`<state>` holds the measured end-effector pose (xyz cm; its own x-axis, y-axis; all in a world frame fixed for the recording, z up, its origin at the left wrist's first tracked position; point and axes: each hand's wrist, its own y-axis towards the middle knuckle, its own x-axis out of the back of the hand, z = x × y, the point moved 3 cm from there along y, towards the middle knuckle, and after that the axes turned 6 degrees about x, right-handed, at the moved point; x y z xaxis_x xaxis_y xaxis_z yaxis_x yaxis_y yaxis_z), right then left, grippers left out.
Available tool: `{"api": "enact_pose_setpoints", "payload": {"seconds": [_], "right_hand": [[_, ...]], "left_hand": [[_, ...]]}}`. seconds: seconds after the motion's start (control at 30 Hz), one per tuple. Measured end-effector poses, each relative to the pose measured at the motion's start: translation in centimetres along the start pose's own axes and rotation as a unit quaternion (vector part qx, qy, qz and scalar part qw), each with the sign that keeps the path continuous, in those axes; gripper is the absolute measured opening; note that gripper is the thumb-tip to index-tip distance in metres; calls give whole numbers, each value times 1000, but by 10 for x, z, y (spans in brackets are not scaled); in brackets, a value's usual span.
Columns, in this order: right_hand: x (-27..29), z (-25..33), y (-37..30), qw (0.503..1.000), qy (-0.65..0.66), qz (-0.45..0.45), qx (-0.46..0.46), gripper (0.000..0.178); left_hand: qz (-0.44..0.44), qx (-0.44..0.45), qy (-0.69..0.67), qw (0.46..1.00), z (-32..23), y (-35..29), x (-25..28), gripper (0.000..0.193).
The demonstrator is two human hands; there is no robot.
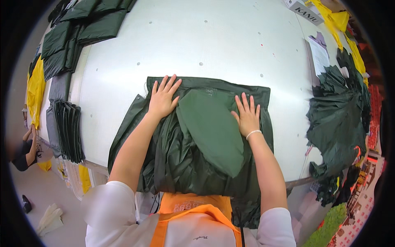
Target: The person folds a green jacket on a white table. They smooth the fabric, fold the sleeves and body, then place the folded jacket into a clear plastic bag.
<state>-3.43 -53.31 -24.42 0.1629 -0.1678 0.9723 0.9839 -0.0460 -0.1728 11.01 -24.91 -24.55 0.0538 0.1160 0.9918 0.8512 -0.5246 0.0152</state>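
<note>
On the white table (230,45), two open hands, left hand (163,99) and right hand (248,115), press one green garment (205,136).

Raincoat (193,152) under my hands: dark green, plain, slight sheen; its hood (212,127) a shade lighter green. Bench (205,41): pale grey-white, dotted with small dark screw heads. Folded stack (68,129) at my left: dark green, with grey pieces (59,86) beside it and a yellow one (36,90). Heap (337,119) at my right: dark green; yellow fabric (335,18) behind it. My apron (193,212): orange over a white shirt (109,214). Bracelet (253,132): white.
</note>
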Motion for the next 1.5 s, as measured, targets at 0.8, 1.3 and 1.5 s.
{"api": "enact_pose_setpoints", "payload": {"seconds": [0.8, 1.3, 1.5], "right_hand": [[63, 84, -140, 432, 881, -83, -177, 29], [73, 123, -101, 860, 421, 169, 232, 23], [-24, 133, -36, 758, 366, 506, 188, 32]], "left_hand": [[189, 291, -918, 194, -194, -189, 76, 50], [64, 331, -879, 337, -182, -203, 90, 7], [102, 261, -852, 442, -174, -171, 121, 12]]}}
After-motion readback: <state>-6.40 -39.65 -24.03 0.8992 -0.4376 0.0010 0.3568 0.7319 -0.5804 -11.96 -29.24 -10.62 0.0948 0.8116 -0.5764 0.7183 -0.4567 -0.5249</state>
